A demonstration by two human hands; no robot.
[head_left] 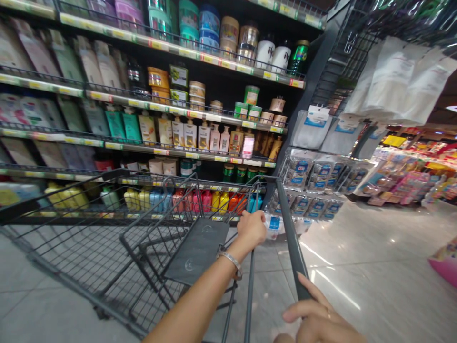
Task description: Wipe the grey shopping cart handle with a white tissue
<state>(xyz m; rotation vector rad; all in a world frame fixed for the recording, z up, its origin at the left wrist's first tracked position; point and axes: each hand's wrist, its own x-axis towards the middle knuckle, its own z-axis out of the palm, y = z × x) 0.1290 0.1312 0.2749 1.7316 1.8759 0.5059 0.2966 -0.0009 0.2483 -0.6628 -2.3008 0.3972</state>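
Note:
A dark metal shopping cart (82,257) stands at an angle before me, its wire basket reaching left. My left hand (252,227), with a bracelet at the wrist, is closed around a thin bar at the cart's near right side. Its fingertips are partly hidden. Lower right, my right hand (316,312) lies over the thick grey handle (293,238), its fingers bent loosely around it and partly cut off by the frame's edge. Between the basket and my left hand is the flat grey seat panel (198,250). No goods show in the basket.
Shelves (185,110) of bottles and jars run behind the cart. Packets (299,171) and white net-like items (396,76) hang at the shelf end. Grey tiled floor (378,267) lies to the right, with a pink object (446,259) at its edge and a blurred display (410,176) beyond.

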